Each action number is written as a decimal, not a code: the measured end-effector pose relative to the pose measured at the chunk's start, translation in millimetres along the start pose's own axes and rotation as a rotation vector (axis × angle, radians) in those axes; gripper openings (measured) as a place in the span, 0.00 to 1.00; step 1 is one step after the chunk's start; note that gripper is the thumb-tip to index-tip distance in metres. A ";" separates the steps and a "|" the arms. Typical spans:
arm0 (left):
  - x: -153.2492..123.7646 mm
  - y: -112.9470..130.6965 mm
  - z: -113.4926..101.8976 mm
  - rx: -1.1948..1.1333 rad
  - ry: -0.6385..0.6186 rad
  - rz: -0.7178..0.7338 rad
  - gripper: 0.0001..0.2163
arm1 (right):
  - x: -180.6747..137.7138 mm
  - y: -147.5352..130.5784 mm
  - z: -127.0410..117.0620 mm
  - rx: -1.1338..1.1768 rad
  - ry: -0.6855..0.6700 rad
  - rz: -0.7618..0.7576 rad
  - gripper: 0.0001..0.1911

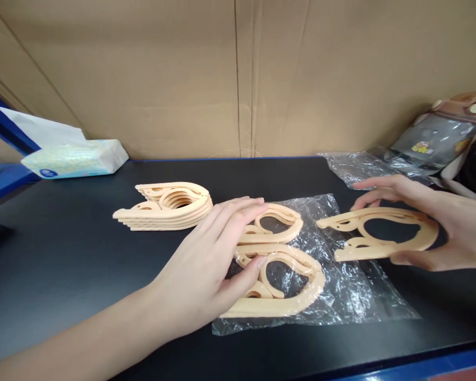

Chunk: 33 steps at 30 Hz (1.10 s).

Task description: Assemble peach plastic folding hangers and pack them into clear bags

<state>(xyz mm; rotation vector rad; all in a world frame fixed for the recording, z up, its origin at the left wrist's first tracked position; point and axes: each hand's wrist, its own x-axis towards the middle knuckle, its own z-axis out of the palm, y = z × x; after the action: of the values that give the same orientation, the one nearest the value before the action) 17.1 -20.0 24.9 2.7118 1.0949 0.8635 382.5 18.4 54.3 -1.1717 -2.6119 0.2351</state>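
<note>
My right hand grips a beige folding clothes hanger, folded up, thumb on its near side and fingers along the far side. It hovers at the right end of a clear plastic bag, open ends to the left. Flat on the bag lies my left hand, fingers stretched out and thumb apart. Beneath that hand, two folded hangers show inside the bag side by side, a nearer hanger and a farther hanger; the hand covers their left ends. Beyond its fingers, a stack of folded hangers sits on the table.
The black table has a blue edge and a cardboard wall behind it. A tissue pack stands at the back left. Toward the back right are another clear plastic bag and a transparent grey container with a brown lid.
</note>
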 end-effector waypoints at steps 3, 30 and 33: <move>0.5 -1.2 2.2 -0.062 -0.047 -0.025 0.21 | 8.8 -23.2 7.2 -0.047 0.015 0.019 0.48; 1.4 -4.5 4.5 -0.153 -0.301 -0.159 0.22 | 30.9 -40.9 40.2 0.242 0.008 0.027 0.47; 2.5 -3.8 5.0 -0.165 -0.301 -0.166 0.22 | 30.2 -42.0 41.0 0.248 -0.009 0.044 0.47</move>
<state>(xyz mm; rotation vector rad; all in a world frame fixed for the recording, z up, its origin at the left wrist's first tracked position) 18.9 -15.0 20.8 2.4701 1.1081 0.4774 320.9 11.7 31.3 -1.1431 -2.4780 0.5563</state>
